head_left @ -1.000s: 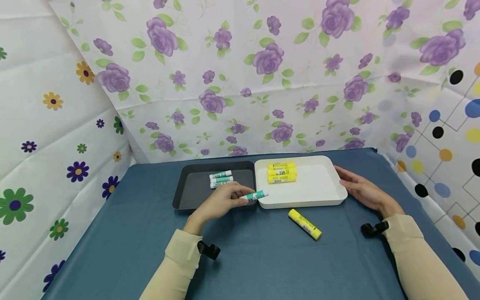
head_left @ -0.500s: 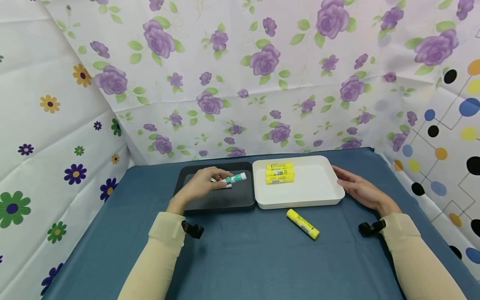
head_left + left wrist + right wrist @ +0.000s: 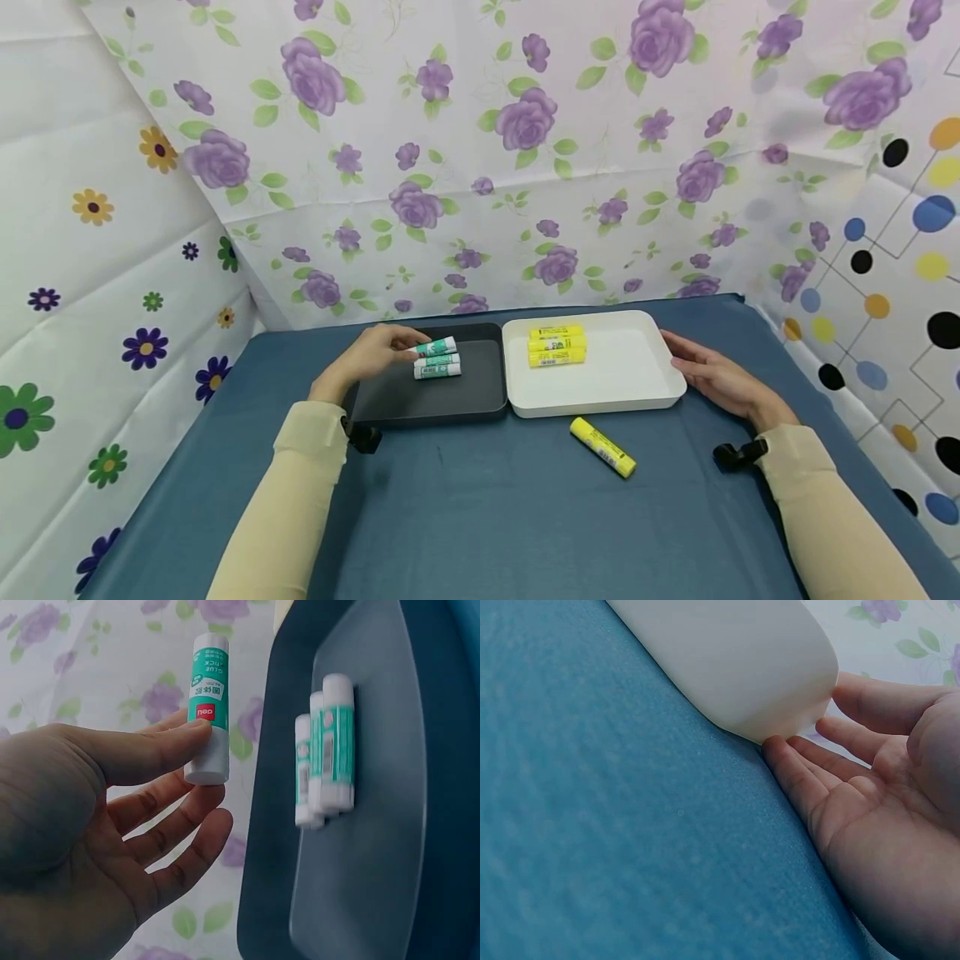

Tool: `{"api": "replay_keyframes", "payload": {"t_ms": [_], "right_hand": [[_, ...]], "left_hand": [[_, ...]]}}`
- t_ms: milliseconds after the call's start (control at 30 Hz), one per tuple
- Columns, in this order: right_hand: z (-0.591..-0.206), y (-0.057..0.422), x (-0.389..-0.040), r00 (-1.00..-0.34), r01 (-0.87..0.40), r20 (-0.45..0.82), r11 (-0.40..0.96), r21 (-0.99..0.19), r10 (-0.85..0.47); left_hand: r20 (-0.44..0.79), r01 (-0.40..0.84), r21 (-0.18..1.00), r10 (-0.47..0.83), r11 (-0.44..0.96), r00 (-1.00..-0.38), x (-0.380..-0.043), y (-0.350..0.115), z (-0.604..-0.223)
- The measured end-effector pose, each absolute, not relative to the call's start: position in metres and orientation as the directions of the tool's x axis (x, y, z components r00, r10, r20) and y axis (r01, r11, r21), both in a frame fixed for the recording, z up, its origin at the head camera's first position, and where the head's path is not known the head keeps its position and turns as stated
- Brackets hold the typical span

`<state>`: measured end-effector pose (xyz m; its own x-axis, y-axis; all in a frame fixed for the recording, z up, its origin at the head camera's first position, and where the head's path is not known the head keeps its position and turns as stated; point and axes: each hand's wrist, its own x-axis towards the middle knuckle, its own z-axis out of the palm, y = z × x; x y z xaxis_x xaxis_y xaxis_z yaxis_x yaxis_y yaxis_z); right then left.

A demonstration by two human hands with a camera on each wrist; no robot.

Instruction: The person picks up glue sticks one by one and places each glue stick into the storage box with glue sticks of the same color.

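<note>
My left hand (image 3: 371,357) pinches a green-and-white glue stick (image 3: 210,690) between thumb and fingers, over the back left of the dark grey tray (image 3: 472,402). Inside that tray, several similar glue sticks (image 3: 337,746) lie side by side, partly overlapped by the held one in the head view. On the far right, the fingertips of my right hand (image 3: 718,379) rest against the right end of the white tray (image 3: 742,667), fingers fairly straight. Yellow glue sticks (image 3: 557,357) lie in a row in the white tray's left half.
A single yellow glue stick (image 3: 603,447) lies slantwise on the blue tablecloth (image 3: 480,525), in front of the white tray. Both trays stand side by side. Flowered cloth (image 3: 450,167) hangs behind the table, with patterned cloth on both sides.
My left hand has carried the green-and-white glue stick leftward, from between the trays to over the glue sticks in the dark tray. The right hand stays at the white tray.
</note>
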<state>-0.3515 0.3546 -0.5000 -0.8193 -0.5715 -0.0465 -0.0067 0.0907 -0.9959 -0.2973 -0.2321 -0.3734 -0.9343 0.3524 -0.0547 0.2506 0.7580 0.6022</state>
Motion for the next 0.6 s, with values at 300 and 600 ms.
{"api": "replay_keyframes", "payload": {"t_ms": [300,600], "right_hand": [[-0.501,0.353,-0.353,-0.809,-0.014,-0.040,0.088,-0.996,-0.586],[-0.501,0.355,-0.354,-0.820,-0.001,-0.056,0.099,-0.995,-0.570]], "left_hand": [[-0.110,0.239,0.568,0.360,0.788,-0.926,-0.307,-0.255,-0.371],[-0.166,0.162,0.547,0.296,0.821,-0.940,-0.315,-0.267,-0.370]]}}
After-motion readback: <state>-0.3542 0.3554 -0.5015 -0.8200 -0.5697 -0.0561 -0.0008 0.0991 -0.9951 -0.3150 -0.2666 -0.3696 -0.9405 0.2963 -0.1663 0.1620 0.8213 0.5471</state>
